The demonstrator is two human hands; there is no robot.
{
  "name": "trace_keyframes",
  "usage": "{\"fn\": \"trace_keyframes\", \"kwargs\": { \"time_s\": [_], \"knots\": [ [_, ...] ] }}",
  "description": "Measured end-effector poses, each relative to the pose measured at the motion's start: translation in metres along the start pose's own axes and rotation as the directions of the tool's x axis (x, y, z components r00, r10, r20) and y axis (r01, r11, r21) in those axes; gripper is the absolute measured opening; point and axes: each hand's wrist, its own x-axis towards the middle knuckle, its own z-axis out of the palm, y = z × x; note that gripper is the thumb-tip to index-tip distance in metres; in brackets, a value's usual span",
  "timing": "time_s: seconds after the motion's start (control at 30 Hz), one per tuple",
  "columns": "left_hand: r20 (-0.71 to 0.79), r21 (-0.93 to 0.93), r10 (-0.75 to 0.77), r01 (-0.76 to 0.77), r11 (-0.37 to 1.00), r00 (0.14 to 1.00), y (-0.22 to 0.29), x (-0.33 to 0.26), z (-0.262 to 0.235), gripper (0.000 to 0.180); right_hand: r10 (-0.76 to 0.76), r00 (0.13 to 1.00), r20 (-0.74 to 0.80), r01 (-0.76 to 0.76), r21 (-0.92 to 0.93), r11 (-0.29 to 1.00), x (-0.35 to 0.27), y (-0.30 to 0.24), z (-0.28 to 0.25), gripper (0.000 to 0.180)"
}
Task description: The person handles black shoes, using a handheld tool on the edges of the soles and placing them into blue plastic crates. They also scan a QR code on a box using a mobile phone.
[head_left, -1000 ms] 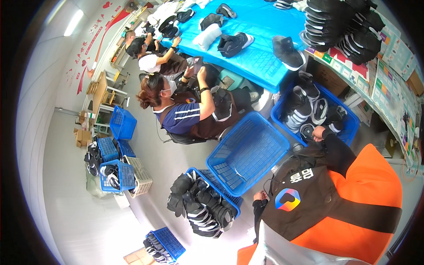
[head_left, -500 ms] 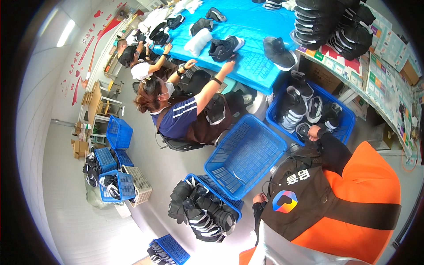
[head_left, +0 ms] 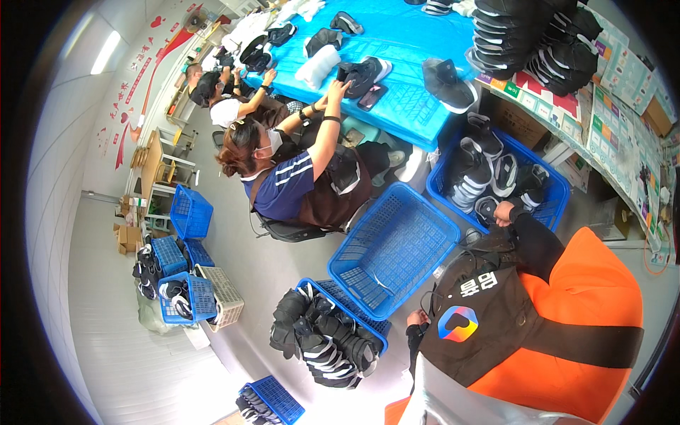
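My right hand (head_left: 503,212) is closed at the near side of a blue plastic basket (head_left: 557,210), beside a black shoe (head_left: 486,207) inside it. What the fingers grip is hidden. Several black-and-white shoes (head_left: 504,174) lie in that basket. Low by my apron, my left hand (head_left: 418,318) has curled fingers, partly covered by the sleeve and apron; whatever it may hold is out of sight. It is near the corner of a second blue basket (head_left: 393,248), which shows its bare bottom and tilts over a third basket.
Black shoes (head_left: 322,347) fill the lower basket. A seated co-worker (head_left: 283,177) faces a blue-covered table (head_left: 404,92) bearing shoes and a phone (head_left: 372,97). Tall shoe stacks (head_left: 499,39) stand at the back right. More baskets (head_left: 191,212) stand at left.
The co-worker's hands moved left and closer together at the black shoe on the table, which shifted slightly. A phone beside it came into view. My hands stay almost still.
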Motion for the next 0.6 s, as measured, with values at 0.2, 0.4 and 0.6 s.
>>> {"fn": "trace_keyframes", "kwargs": {
  "time_s": [0.2,0.4,0.6],
  "knots": [
    [0.007,0.065,0.031,-0.032,0.997,0.999,0.005,0.002,0.003,0.032,0.027,0.999,0.036,-0.027,0.000,1.000,-0.001,0.009,-0.006,0.030],
    [-0.003,0.131,0.050,-0.049,0.990,0.999,0.005,0.001,0.001,0.032,0.061,0.998,0.031,-0.063,0.060,0.996,0.002,0.008,-0.003,0.030],
    [-0.003,0.180,0.069,-0.068,0.981,0.998,0.005,0.001,0.002,0.032,0.066,0.998,-0.008,-0.066,0.065,0.996,-0.004,0.008,-0.001,0.030]
  ]
}}
